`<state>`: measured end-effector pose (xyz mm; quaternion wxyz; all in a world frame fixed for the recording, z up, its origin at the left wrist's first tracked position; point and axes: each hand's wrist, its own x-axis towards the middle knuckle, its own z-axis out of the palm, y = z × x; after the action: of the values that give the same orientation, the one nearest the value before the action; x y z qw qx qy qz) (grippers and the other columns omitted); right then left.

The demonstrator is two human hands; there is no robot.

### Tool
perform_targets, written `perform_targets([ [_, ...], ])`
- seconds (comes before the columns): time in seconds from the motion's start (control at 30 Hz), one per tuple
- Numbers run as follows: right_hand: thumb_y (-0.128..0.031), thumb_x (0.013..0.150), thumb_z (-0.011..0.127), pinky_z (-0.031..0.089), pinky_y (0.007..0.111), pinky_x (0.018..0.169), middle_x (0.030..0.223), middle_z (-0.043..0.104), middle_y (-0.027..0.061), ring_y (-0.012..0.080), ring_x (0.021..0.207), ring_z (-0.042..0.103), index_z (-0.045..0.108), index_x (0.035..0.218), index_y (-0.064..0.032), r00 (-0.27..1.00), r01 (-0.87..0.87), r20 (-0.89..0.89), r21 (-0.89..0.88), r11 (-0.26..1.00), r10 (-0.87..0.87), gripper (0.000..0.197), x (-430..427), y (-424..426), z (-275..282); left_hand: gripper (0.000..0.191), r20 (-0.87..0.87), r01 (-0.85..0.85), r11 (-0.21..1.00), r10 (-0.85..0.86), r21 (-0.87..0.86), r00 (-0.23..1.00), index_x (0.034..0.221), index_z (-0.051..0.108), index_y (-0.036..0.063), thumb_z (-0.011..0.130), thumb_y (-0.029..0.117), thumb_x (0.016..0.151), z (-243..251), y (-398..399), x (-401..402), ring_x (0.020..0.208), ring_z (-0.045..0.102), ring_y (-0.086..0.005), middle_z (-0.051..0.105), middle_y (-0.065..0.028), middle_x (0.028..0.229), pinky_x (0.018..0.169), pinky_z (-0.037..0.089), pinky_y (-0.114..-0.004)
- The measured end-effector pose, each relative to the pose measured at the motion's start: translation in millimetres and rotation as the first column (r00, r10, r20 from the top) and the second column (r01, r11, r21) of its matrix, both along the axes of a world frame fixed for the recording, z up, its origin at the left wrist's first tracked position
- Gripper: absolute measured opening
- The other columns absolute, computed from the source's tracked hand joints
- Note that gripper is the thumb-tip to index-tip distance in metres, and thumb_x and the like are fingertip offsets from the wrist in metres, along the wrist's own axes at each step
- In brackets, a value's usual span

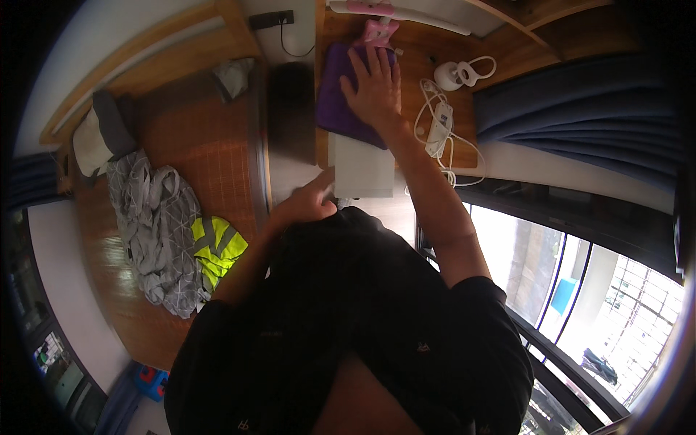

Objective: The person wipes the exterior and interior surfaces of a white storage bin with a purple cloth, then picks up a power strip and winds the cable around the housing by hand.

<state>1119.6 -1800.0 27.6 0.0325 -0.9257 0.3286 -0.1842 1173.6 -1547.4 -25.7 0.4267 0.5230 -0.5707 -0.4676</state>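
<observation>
My right hand [376, 89] rests flat, palm down, with its fingers spread on a purple case [337, 103] at the top middle. The case lies on a wooden desk [416, 49] and over a pale, box-like surface [363, 168] that juts towards me. My left hand [310, 200] is lower and to the left, beside that pale surface, a little blurred. Its index finger points out at the near edge and the other fingers are curled; whether it touches the edge I cannot tell. A pink star-shaped lamp base [379, 33] stands just behind the case.
Right of the case lie a white power strip [439, 128] with loose cables and a white round device [448, 76]. A bed [217, 174] with a crumpled grey blanket [155, 234] and a yellow reflective vest [220, 247] is at left. Windows [516, 261] are at right.
</observation>
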Motion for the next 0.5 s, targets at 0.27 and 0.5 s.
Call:
perform_targets([
  [0.27,-0.045,0.093,0.051,0.019,0.062,0.115,0.157,0.029,0.0178,0.0383,0.146,0.023,0.036,0.15,-0.0184,1.0,0.022,-0.007,-0.002,1.0,-0.022,0.065,-19.7,33.2,4.6,0.045,0.219,-0.039,0.997,0.054,-0.071,0.974,0.11,0.063,-0.0004,0.078,0.031,0.081,-25.2,-14.9,-22.6,0.091,0.066,-0.0331,0.068,-0.019,0.096,0.079,0.052,-0.038],
  [0.5,-0.041,0.089,0.061,0.032,0.068,0.104,0.159,0.021,0.0174,0.0388,0.147,0.018,0.032,0.152,-0.0174,0.989,0.007,-0.148,0.227,0.974,0.028,0.074,-78.4,123.5,40.8,0.036,-0.207,-0.215,0.906,0.304,0.366,0.93,0.107,0.067,-0.0023,0.074,0.026,0.086,-76.0,-2.4,-29.7,0.087,0.069,-0.0224,0.072,-0.0121,0.092,0.074,0.052,-0.033],
])
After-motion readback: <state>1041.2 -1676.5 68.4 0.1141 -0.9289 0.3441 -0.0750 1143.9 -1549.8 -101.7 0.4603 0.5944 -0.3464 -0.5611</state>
